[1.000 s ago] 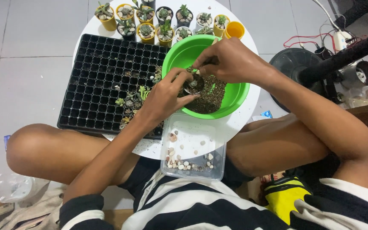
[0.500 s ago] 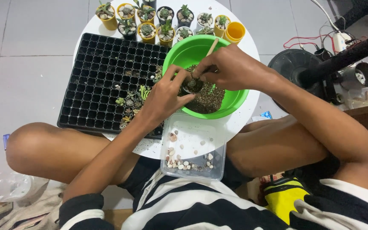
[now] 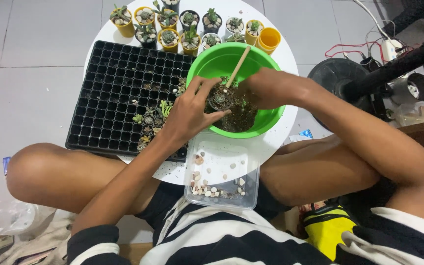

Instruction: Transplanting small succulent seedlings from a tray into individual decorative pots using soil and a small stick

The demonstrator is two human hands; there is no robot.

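My left hand (image 3: 191, 109) grips a small pot (image 3: 220, 99) with a tiny succulent in it, holding it over the dark soil in the green bowl (image 3: 215, 61). My right hand (image 3: 265, 88) reaches into the bowl from the right and holds a thin wooden stick (image 3: 238, 66) whose lower end points into the small pot. The bowl rests on a round white table (image 3: 278, 140). Close to my body lies a clear plastic box (image 3: 220, 172) with several small pebbles.
A black seedling tray (image 3: 115, 93) with several small succulents near its right corner covers the table's left side. Several yellow and black potted succulents (image 3: 168, 37) and an empty yellow cup (image 3: 269, 39) line the far edge. A black fan (image 3: 337, 78) and cables stand at the right.
My right hand has slid down and right along the bowl's rim, so the wooden stick now shows fully. The left hand still holds the small pot in the same place.
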